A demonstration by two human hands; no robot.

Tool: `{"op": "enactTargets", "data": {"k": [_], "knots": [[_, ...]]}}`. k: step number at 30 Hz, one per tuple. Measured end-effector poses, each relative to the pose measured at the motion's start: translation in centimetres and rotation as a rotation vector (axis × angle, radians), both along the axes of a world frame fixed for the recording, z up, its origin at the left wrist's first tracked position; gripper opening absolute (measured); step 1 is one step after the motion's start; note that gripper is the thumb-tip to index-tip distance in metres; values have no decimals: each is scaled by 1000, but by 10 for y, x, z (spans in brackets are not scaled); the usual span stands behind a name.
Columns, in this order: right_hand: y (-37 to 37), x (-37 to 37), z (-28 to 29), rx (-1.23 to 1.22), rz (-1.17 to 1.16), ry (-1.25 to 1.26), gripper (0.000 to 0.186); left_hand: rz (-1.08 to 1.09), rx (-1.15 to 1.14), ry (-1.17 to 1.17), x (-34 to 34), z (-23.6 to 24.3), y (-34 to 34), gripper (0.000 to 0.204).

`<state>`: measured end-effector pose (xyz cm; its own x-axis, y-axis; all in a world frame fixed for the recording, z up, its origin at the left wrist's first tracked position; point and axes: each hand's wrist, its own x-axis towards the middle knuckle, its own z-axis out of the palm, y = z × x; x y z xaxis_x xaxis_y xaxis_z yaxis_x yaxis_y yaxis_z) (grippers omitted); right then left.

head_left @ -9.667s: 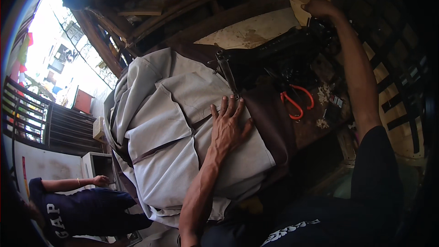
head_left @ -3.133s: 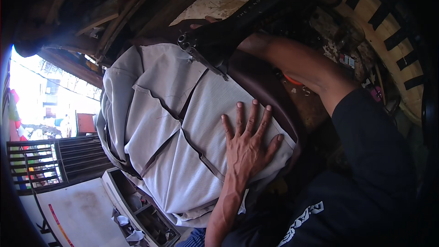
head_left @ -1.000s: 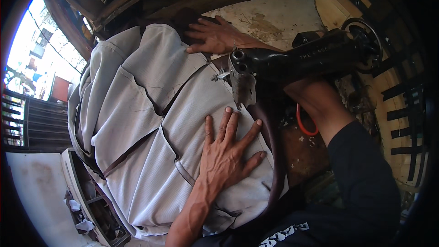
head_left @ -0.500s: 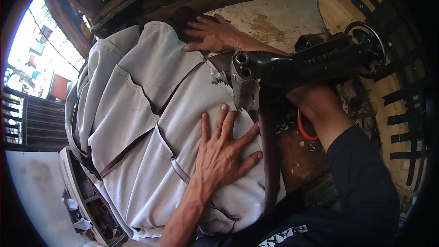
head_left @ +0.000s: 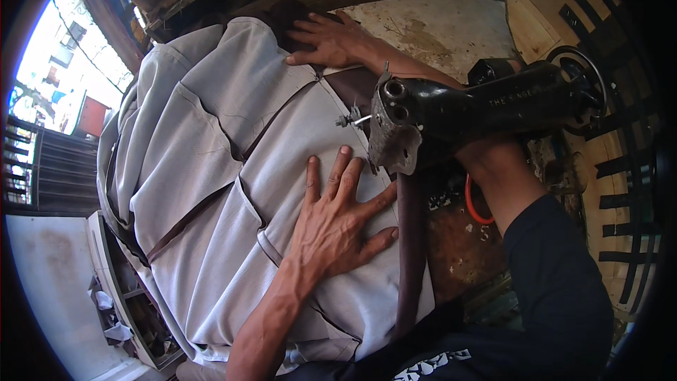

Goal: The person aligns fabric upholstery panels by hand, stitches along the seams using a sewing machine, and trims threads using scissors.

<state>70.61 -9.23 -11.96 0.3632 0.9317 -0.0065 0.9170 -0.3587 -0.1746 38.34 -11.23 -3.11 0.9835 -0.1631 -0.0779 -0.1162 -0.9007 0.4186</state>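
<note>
A large light-grey fabric piece [head_left: 190,204] with dark brown strips crossing it spreads in folds over the left and middle. My left hand [head_left: 335,215] lies flat on it, fingers spread, left of a black sewing machine [head_left: 493,102]. My right arm passes beneath the machine's arm. Beyond the machine, my right hand [head_left: 328,41] rests with fingers spread on the fabric's far edge, beside a dark brown cloth part [head_left: 282,17]. A brown strip [head_left: 411,254] runs along the right edge of the grey fabric. The machine's needle area is hidden behind its metal face plate.
A worn pale tabletop [head_left: 458,25] lies behind the machine. At the right stands a wooden panel [head_left: 539,7] with black straps. An orange-red ring [head_left: 474,204] is below my right forearm. A white open cabinet [head_left: 106,261] stands at the lower left, by a bright opening.
The view has shifted slightly, so the machine sits a little farther right. Both hands keep almost the same places on the fabric.
</note>
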Motion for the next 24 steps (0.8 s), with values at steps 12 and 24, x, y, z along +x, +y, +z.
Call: {"op": "enactTargets", "data": {"k": [12,24], "knots": [[2,-9,-2,20,-4,-37,73,70,-1,119,-37,7,-27,65],[34,-1,7,-87,-95,124,116,41,-17,117,-23,-4,-13,69]]}}
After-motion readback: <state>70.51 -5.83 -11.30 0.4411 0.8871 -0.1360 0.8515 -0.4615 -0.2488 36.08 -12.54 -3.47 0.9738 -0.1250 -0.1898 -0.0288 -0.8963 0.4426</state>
